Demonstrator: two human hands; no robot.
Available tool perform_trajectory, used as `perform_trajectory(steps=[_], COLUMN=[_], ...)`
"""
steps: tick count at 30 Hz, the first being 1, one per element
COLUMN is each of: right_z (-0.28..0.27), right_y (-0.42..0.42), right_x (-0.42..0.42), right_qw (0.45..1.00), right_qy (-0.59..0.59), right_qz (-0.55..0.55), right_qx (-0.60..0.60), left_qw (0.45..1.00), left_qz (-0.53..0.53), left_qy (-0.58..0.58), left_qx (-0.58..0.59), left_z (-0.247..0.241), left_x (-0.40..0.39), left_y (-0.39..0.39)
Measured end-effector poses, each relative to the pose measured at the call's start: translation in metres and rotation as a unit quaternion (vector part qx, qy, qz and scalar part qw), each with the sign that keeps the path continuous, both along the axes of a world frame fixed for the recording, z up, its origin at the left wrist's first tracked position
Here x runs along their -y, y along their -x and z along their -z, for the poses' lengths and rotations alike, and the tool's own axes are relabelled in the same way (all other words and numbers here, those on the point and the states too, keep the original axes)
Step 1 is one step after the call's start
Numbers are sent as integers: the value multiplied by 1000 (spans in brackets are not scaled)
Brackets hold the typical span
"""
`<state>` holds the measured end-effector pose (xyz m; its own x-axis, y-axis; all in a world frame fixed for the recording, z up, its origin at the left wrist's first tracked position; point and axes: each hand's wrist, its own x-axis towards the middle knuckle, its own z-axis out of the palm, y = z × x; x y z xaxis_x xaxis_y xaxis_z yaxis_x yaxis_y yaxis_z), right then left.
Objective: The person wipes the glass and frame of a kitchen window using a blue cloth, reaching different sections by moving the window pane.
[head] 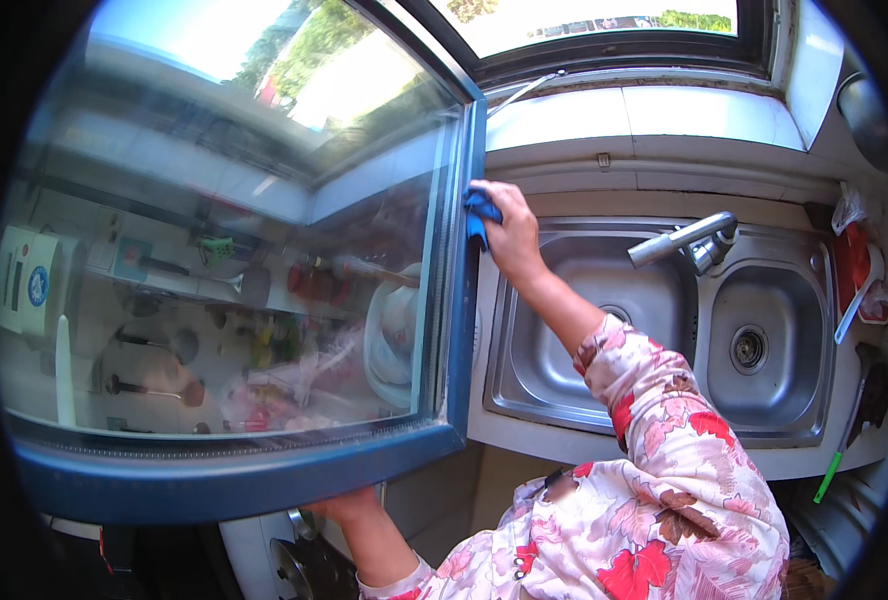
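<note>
My right hand (513, 229) grips a bunched blue cloth (481, 208) and presses it to the upright outer edge of an open window sash. The sash has a blue frame (456, 337) around a glass pane (324, 247) and fills the left half of the view. Below its bottom rail (241, 480) is my left hand (350, 502). The fingers are hidden behind the rail, so their grip does not show. Kitchen things and outdoor greenery show in the glass, some seen through it and some perhaps reflected.
A double-bowl steel sink (703, 345) with a chrome faucet (684, 244) lies under my right forearm. A metal stay (526, 94) runs from the sash to the window frame (624, 56). A green-handled brush (834, 465) and a red container (853, 259) stand right of the sink.
</note>
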<state>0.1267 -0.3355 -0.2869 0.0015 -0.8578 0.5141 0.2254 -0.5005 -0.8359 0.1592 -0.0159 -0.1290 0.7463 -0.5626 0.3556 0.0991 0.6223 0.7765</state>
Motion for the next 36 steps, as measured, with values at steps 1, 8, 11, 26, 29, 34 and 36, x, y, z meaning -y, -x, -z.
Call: perform_trajectory(steps=[1, 8, 11, 26, 29, 34, 36], right_z=[0, -19, -22, -17, -13, -20, -23], right_y=[-7, -55, -65, 5, 43, 89, 86], right_x=[18, 126, 167, -9, -86, -134, -115], right_qw=[1000, 985, 973, 986, 985, 965, 979], right_qy=[13, -93, -157, 91, 114, 109, 52], right_qz=[17, 51, 40, 45, -36, -207, -178], right_qx=[-1, -138, -163, -130, -120, -122, -78], left_qw=[992, 861, 779, 997, 980, 965, 964], left_qz=[-92, -318, -313, -34, -180, -205, -198], left_qy=[-61, -345, -381, -44, -80, -141, -155], left_qx=[65, 194, 386, 61, 0, 81, 85], left_z=[-1, 23, 19, 8, -2, -6, -8], left_x=[6, -39, -33, -12, 4, 3, 1], left_y=[10, -14, -11, -5, 7, 12, 15])
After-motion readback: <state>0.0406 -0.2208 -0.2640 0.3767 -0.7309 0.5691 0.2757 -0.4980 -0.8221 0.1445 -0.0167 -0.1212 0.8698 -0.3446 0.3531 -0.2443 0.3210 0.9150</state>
